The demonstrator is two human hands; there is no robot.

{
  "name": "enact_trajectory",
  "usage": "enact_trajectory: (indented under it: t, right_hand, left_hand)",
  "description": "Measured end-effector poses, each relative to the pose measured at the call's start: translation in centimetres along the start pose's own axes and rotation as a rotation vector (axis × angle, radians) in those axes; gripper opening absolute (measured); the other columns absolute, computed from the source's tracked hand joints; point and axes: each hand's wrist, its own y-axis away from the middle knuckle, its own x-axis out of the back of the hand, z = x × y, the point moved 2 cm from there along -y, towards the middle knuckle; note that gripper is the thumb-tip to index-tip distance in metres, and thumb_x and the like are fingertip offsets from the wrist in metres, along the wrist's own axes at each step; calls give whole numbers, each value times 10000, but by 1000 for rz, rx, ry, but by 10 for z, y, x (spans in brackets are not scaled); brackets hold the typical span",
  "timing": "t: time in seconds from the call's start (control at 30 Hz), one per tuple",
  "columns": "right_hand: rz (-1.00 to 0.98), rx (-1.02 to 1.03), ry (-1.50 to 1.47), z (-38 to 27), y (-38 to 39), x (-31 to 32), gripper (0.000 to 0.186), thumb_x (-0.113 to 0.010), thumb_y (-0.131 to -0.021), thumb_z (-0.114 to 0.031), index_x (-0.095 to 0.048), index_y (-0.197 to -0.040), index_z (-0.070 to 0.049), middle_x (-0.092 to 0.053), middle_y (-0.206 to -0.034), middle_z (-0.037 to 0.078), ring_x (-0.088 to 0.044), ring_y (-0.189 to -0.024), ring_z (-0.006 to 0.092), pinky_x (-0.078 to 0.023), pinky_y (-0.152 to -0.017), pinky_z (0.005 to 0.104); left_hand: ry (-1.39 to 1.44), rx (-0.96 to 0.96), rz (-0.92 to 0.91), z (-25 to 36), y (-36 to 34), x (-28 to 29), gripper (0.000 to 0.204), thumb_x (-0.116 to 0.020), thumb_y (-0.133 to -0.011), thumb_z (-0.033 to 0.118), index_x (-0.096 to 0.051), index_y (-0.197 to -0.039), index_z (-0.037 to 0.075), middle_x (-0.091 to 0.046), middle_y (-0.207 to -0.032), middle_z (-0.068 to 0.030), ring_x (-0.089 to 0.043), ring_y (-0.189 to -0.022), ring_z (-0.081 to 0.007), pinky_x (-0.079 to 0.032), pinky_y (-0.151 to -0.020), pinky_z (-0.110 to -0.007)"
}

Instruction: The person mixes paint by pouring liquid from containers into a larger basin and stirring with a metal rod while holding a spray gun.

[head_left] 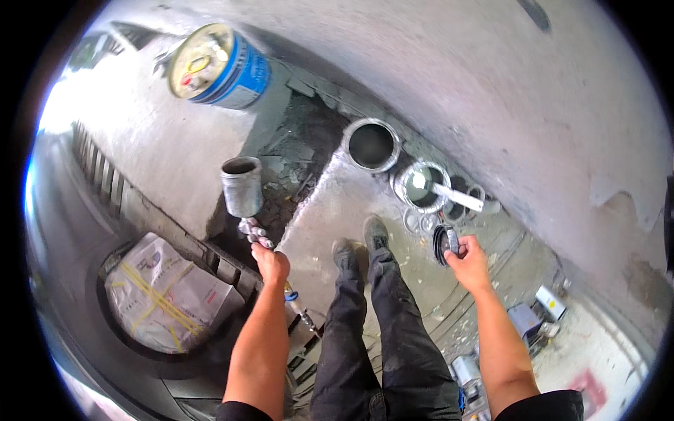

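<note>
My left hand is closed round a paint spray gun, which carries an upright, paint-smeared grey cup with its top uncovered. Below that hand, a hose fitting with a blue band hangs down. Between the fingers of my right hand is a round black lid, tilted and apart from the cup. Beyond it stands an open can of grey paint, with a white stirring stick leaning across its rim. What the cup holds is too dark to tell.
Another open can stands by the wall. A blue drum sits on the raised concrete at far left. The black car body with its paper-covered wheel is close on my left. Boxes and tins lie at right.
</note>
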Motion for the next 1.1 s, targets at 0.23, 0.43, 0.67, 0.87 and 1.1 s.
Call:
enact_trajectory:
  t: [0.23,0.43,0.67,0.87,1.1]
  right_hand:
    - [155,-184,-257,74,64,1,274,-728,-760,-86,-544,-952,-23,-596,-748,28,-537,-656,99,-468,-612,277]
    - [217,-295,-323,132,115,-15,263,-728,-760,-96,-543,-931,-19,-583,-726,26,-528,-644,102,-459,-602,273]
    - [266,-302,-429,173,131,-28,280,-732,-765,-120,-543,-940,-13,-598,-733,32,-543,-644,103,-463,-601,275]
    - [302,-284,-464,178,136,-25,276,-731,-767,-122,-547,-941,-11,-603,-728,38,-553,-639,104,-465,-596,273]
    - [302,-262,-440,183,135,-29,278,-734,-760,-123,-541,-928,-15,-568,-703,31,-526,-625,99,-457,-585,267]
  left_hand:
    - [-455,-8,-72,-2,-37,-22,407,-548,-856,112,-377,-1216,28,-534,-1159,-258,-592,-1009,-450,-472,-868,-517]
    - [-710,-76,-237,-14,-46,-30,383,-372,-950,188,-352,-1293,18,-520,-1200,-238,-604,-1033,-413,-513,-853,-470]
    - [-818,-61,-289,-8,-38,-32,420,-459,-906,184,-350,-1271,6,-506,-1230,-275,-599,-1065,-403,-518,-876,-441]
    - [-815,-42,-288,-2,-32,-33,448,-480,-891,190,-353,-1286,21,-505,-1236,-273,-595,-1077,-399,-504,-897,-439]
    - [-850,-56,-271,-7,-33,-28,496,-485,-883,161,-339,-1333,14,-502,-1247,-262,-585,-1100,-383,-498,-913,-415]
